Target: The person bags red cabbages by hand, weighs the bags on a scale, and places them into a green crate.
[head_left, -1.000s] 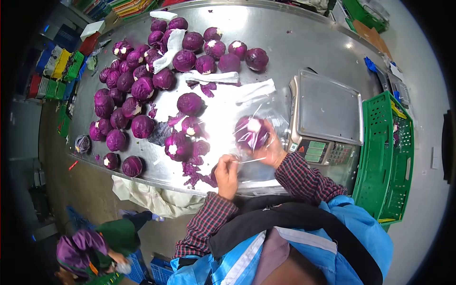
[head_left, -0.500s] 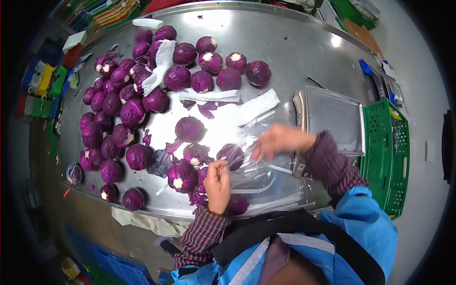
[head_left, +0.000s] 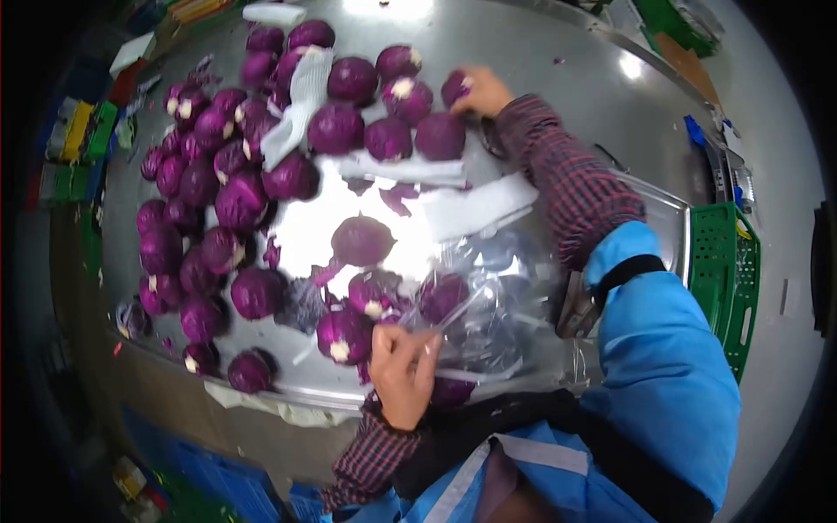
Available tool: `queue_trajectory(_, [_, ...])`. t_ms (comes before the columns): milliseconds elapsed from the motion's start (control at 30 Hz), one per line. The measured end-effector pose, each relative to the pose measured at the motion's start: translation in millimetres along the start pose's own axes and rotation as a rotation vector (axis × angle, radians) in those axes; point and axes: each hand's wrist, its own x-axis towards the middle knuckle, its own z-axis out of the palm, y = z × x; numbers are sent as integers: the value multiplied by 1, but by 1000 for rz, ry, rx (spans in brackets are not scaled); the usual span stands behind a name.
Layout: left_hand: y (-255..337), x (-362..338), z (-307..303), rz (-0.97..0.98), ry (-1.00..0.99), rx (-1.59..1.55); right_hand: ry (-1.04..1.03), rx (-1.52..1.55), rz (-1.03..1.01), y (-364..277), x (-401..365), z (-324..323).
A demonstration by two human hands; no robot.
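My left hand (head_left: 401, 375) is closed in a pinch on the edge of a clear plastic bag (head_left: 497, 318), which lies spread on the metal table to its right. Just left of its fingers sits a red cabbage (head_left: 343, 336) with a pale cut stem. My right hand (head_left: 485, 92) reaches to the far row, its fingers wrapped round a red cabbage (head_left: 454, 87). Beside that one is another red cabbage (head_left: 440, 137). A further red cabbage (head_left: 445, 297) shows at the left side of the bag.
Many red cabbages crowd the left side of the steel table (head_left: 514, 44). White net strips (head_left: 484, 207) and loose leaves lie about the middle. Partly behind my right sleeve is a scale (head_left: 667, 209), with a green crate (head_left: 713, 279) beyond it.
My right hand has left the bag, moved up and away across the table, and taken hold of a red cabbage. My left hand keeps its pinch on the bag. The camera view has shifted slightly.
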Motion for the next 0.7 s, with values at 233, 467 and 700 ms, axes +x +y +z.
queue_trajectory(233, [3,-13,7,-126,6,-185,-351,1021,-31,-104,-189,-27])
queue_trajectory(467, [3,-50,22,51,123,-211,-627,1676,651,-125,-367,75])
queue_trajectory(700, [23,-84,37,305,-15,-186,53,246,-309,-146,-334,130])
